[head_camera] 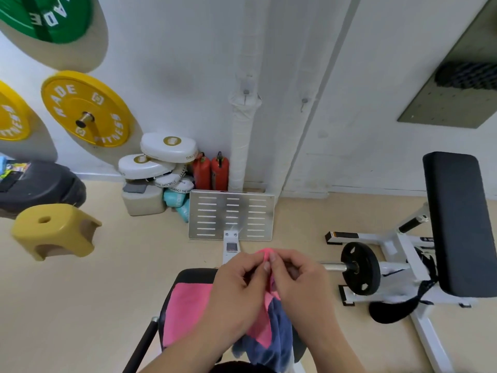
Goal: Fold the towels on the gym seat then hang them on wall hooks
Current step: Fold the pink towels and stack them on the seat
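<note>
**Pink and navy vs. gym black**

Pink terry-cloth towel (185, 313) and dusty navy-blue cloth towel (279, 335) on black padded gym seat (196, 274). Bkgd: round yellow rubber weight plate (88, 109) and round green rubber weight plate (45, 17), both w/ white lettering; mustard-yellow plastic stool (53, 230); two red metal fire extinguishers (211, 170); white oval punch pads (166, 146) w/ gold emblems; silver slotted metal footplate (232, 215). Beige floor (107, 305), white wall (174, 49).

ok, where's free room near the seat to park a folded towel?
Bare floor left of the seat, between yellow stool and footplate. Narrower strip between footplate and weight plate. Seat is crowded: pink towel and blue towel cover it, left hand and right hand pinching the pink one.
</note>
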Action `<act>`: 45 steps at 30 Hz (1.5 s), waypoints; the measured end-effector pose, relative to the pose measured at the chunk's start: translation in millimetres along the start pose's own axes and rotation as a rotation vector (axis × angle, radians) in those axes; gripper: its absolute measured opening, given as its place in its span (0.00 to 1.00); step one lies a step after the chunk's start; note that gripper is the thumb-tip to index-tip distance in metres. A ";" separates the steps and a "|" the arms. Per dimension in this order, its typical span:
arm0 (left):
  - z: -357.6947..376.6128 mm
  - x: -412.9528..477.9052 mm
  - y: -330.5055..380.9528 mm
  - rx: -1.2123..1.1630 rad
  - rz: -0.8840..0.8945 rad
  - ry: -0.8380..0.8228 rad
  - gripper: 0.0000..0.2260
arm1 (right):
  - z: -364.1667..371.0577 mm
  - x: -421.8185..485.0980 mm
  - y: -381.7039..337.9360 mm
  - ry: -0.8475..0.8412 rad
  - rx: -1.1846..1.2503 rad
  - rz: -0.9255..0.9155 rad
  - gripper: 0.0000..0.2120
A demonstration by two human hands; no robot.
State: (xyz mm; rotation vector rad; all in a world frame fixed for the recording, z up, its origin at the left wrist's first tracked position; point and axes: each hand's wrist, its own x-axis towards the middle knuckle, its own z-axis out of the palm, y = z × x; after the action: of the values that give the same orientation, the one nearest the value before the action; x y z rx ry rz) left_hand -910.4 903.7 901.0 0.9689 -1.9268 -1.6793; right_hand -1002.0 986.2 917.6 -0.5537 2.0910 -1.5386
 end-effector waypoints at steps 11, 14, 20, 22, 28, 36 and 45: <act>-0.7 -3.8 0.2 -0.063 0.002 0.007 0.09 | -7.3 -9.0 4.5 -0.103 -0.072 -0.125 0.23; -1.5 -2.9 -4.3 -0.060 0.009 0.015 0.09 | -10.8 -10.4 5.4 -0.144 -0.066 -0.123 0.26; -10.5 9.4 3.0 0.046 0.086 -0.062 0.09 | -27.8 -3.0 0.6 -0.117 0.078 -0.034 0.26; -19.6 16.3 18.2 0.059 0.125 -0.160 0.08 | -39.8 2.1 -6.4 -0.125 -0.066 -0.134 0.22; -49.5 25.8 93.4 -0.023 0.328 -0.421 0.06 | -72.2 22.8 -48.3 -0.458 -0.185 -0.210 0.21; -69.4 47.8 112.7 0.005 0.435 -0.099 0.08 | -86.9 39.5 -26.3 -0.454 -0.353 -0.120 0.14; -64.2 47.5 88.6 -0.015 0.306 -0.016 0.09 | -99.9 36.3 0.5 -0.258 -0.364 -0.199 0.11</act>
State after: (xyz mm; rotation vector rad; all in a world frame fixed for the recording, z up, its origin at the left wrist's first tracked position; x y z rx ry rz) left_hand -918.6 828.2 993.0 0.6177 -1.9543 -1.5258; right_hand -1090.7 1041.4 937.1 -1.0595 2.1684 -1.1114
